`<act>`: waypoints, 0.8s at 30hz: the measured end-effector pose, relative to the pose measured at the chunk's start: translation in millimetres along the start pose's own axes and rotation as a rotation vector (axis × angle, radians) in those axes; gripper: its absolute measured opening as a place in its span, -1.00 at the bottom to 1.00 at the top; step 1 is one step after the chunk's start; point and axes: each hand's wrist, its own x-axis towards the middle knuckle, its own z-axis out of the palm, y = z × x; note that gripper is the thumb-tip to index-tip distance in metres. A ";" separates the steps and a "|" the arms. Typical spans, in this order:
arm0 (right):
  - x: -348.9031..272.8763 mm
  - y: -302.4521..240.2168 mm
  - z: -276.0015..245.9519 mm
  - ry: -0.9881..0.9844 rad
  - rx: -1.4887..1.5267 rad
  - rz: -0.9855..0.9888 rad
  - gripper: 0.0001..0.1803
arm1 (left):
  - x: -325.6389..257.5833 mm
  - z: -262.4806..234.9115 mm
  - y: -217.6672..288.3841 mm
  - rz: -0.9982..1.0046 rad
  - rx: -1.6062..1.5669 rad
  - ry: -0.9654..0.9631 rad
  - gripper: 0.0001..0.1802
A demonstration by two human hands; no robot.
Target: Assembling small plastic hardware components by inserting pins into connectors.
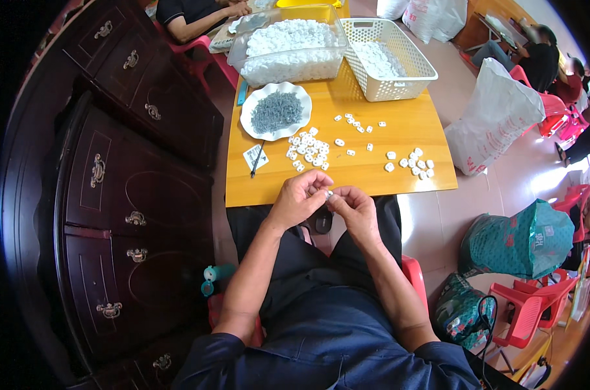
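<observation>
Over the near edge of the wooden table (256, 188), my left hand (298, 200) and my right hand (359, 213) meet, fingertips closed in a pinch. Between them is a small white plastic piece (330, 193), mostly covered by the fingers. Just beyond my left hand lies a loose pile of small white two-holed pieces (308, 151). More white pieces (417, 162) are grouped to the right, and several lie scattered farther back. A white scalloped plate (246, 121) holds a heap of small grey parts (277, 112). A thin black tool (258, 159) rests across a small paper card (249, 155).
At the table's back stand a clear bin (295, 77) heaped with white pieces and a cream basket (389, 91). A dark wooden cabinet (132, 195) rises on the left. A white sack (496, 120) and green bags (519, 240) sit right. Other people work nearby.
</observation>
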 end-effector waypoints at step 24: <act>-2.2 -6.2 -5.6 -0.069 0.615 0.410 -0.68 | -4.7 17.2 15.5 0.290 0.565 0.048 -0.67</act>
